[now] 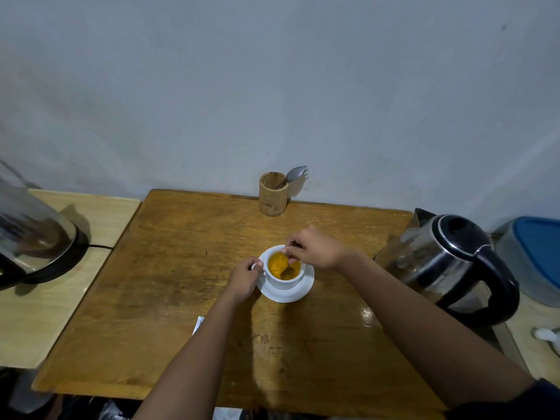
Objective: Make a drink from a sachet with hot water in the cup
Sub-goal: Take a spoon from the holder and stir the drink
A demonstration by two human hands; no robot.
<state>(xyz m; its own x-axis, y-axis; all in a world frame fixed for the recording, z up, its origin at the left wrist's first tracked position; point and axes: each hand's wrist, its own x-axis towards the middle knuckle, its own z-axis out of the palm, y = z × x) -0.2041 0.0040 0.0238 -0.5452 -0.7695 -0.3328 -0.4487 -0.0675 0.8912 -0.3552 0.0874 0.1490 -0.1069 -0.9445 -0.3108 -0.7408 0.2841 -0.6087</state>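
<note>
Left hand (244,278) pinching cup (285,275) handle; right hand (315,248) gripping spoon (288,269) in drink.

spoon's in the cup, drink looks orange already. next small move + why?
Probably keep stirring a few more turns. The right hand holds the spoon with its bowl in the orange liquid, and the left hand steadies the cup by its handle on the saucer. The surface looks unevenly yellow-orange, so the powder may not be fully dissolved.

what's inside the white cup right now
The white cup holds an orange-yellow drink with a spoon dipped in, held by the right hand. The cup's bottom is hidden by the liquid.
</note>
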